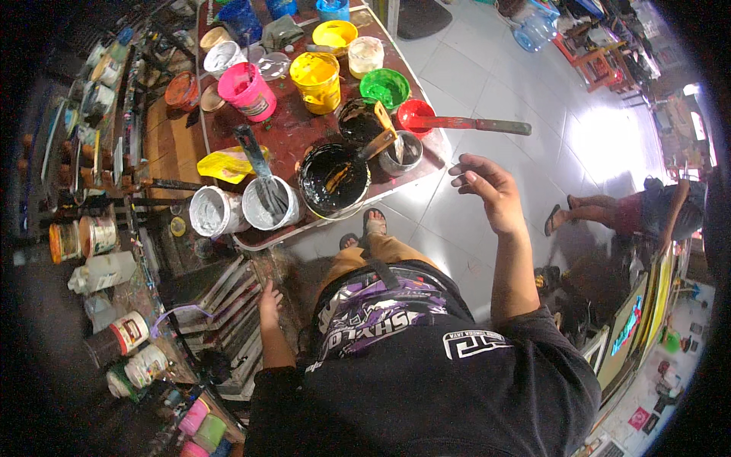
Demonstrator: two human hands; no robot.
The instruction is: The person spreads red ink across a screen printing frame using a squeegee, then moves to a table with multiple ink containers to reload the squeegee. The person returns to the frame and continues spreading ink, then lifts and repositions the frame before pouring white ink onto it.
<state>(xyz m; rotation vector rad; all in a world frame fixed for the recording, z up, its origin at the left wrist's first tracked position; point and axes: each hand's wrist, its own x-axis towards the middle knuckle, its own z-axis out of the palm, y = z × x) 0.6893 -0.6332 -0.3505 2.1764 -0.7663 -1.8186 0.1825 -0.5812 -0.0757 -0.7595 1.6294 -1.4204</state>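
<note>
My right hand point(491, 194) is raised off the table's right corner, its fingers loosely stretched and nothing between them. Closest to it are a grey cup point(412, 167) of dark paint and a red paint cup point(412, 111) with a red-smeared spatula point(476, 123) lying across it. My left hand point(269, 305) hangs low beside the slatted frames, fingers loosely apart, holding nothing. Between the hands, on the table, stands a black paint bucket point(306, 183) with a wooden-handled scraper point(375, 146) leaning in it. Left of that, a white bucket point(251, 215) holds a grey-coated spatula point(259, 160).
Pink point(255, 99), yellow point(318, 95) and green point(386, 89) paint tubs crowd the dark red table point(285, 137). Slatted frames point(228, 305) lean at the lower left. Shelves of cans line the left side. Another person point(674, 213) stands at the right on the tiled floor.
</note>
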